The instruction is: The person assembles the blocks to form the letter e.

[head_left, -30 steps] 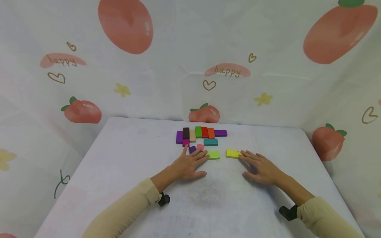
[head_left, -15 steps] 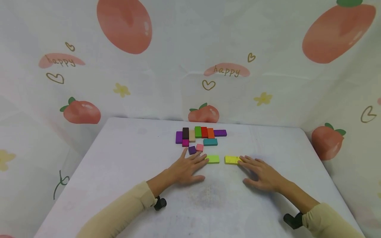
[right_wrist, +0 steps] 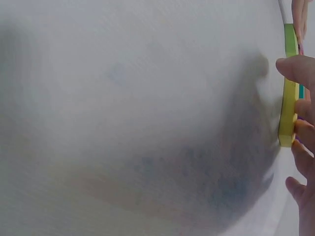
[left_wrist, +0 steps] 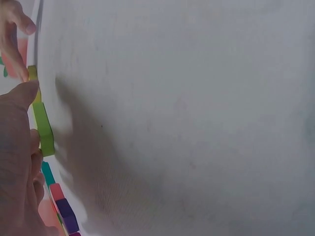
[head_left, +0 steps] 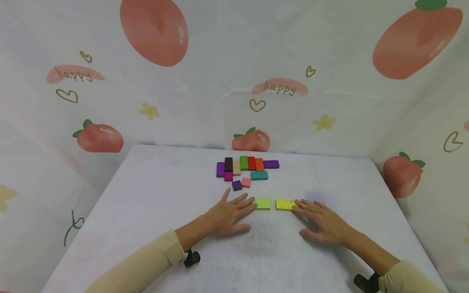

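My left hand (head_left: 231, 215) lies palm down with its fingers spread, and its fingertips touch the left end of a lime green block (head_left: 263, 204). Across from it, my right hand (head_left: 322, 221) also has straight, spread fingers, with the fingertips on the right end of a yellow block (head_left: 284, 204). The two blocks lie flat, end to end, with a small gap between them. Up close in the left wrist view, the green block (left_wrist: 44, 129) sits beside the fingers. In the right wrist view, the yellow block (right_wrist: 287, 114) is beside the right fingertips.
Behind the hands are a dark purple block (head_left: 237, 185), a pink block (head_left: 246, 182) and a teal block (head_left: 259, 176). Farther back stands a row of several coloured blocks, including a red one (head_left: 251, 163) and a purple one (head_left: 271, 164). A patterned cloth hangs behind the white table (head_left: 165, 179).
Both hands have drawn back toward the person, and the lime green and yellow blocks have slid nearer with them. The gap between those two has narrowed slightly. The other blocks stay put.
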A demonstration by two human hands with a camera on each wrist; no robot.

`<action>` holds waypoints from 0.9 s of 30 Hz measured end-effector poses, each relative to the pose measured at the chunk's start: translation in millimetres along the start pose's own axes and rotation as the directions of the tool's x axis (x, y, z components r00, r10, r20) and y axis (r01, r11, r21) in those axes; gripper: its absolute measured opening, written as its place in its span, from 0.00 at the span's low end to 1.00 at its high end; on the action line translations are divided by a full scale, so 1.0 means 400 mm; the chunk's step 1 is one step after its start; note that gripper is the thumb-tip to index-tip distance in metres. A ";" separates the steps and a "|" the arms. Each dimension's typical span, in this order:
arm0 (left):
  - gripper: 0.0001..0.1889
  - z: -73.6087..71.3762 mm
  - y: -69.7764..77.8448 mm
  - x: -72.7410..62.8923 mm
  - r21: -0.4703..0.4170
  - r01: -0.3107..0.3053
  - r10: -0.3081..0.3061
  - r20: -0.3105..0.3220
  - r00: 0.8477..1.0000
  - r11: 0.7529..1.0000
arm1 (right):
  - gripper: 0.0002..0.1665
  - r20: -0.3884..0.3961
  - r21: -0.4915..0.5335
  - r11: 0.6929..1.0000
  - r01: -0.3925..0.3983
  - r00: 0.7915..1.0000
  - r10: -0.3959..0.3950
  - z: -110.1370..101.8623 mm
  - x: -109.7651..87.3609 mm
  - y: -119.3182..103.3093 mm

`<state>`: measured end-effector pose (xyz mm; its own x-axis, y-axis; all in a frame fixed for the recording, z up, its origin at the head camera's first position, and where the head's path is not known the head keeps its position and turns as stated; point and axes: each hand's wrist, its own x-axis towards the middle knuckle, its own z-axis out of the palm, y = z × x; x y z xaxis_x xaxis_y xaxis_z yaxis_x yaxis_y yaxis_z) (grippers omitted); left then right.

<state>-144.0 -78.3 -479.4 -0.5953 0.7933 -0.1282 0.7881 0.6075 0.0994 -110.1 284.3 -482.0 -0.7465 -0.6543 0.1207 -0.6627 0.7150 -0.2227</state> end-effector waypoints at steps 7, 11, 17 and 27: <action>0.38 -0.004 0.017 -0.011 0.025 -0.026 0.027 -0.013 1.000 0.999 | 0.39 -0.019 -0.014 0.999 0.041 0.999 -0.042 0.001 -0.011 -0.012; 0.38 -0.004 0.024 -0.018 0.045 -0.029 0.030 -0.017 0.999 0.999 | 0.40 -0.034 -0.027 0.997 0.071 0.997 -0.072 0.002 -0.016 -0.017; 0.37 -0.003 0.028 -0.020 0.047 -0.026 0.027 -0.015 1.000 0.999 | 0.40 -0.055 -0.039 0.995 0.091 0.994 -0.093 0.002 -0.019 -0.023; 0.37 -0.001 0.033 -0.021 0.034 -0.020 0.020 -0.001 1.000 0.999 | 0.40 -0.070 -0.038 0.995 0.097 0.993 -0.099 0.004 -0.022 -0.026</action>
<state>-128.5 -76.9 -476.5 -0.5792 0.8055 -0.1253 0.8050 0.5894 0.0680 -96.6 282.1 -482.5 -0.6793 -0.7031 0.2101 -0.7337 0.6572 -0.1727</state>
